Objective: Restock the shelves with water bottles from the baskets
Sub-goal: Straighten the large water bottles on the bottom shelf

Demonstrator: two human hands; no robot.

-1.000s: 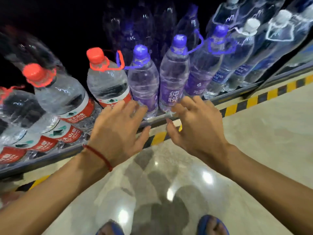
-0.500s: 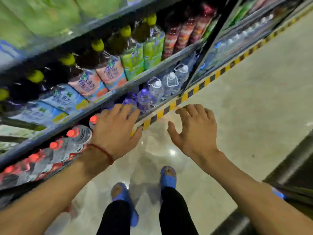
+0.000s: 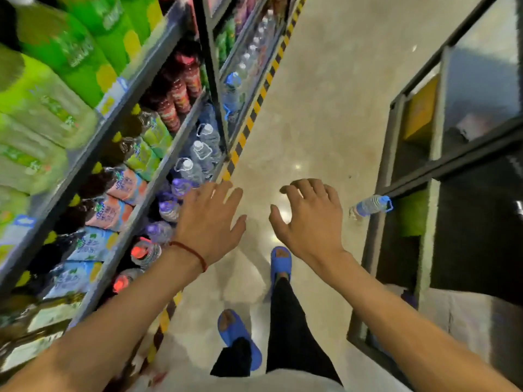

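Observation:
I stand in a shop aisle looking down. My left hand, with a red string at the wrist, hovers flat with spread fingers beside the bottom shelf and holds nothing. My right hand hangs over the floor with loosely bent fingers, also holding nothing. On the bottom shelf at the left stand water bottles: red-capped ones, purple-capped ones and white-capped ones. A single blue-capped water bottle lies on its side by the dark rack at the right. No basket is in view.
Upper shelves at the left hold green, brown and red drink bottles. A yellow-black stripe marks the floor along the shelf foot. A dark metal rack stands at the right. My feet in blue slippers are on the shiny floor.
The view has risen from close to the bottom-shelf bottles to a standing look along the aisle. Both hands have come away from the shelf edge and stay free of any object.

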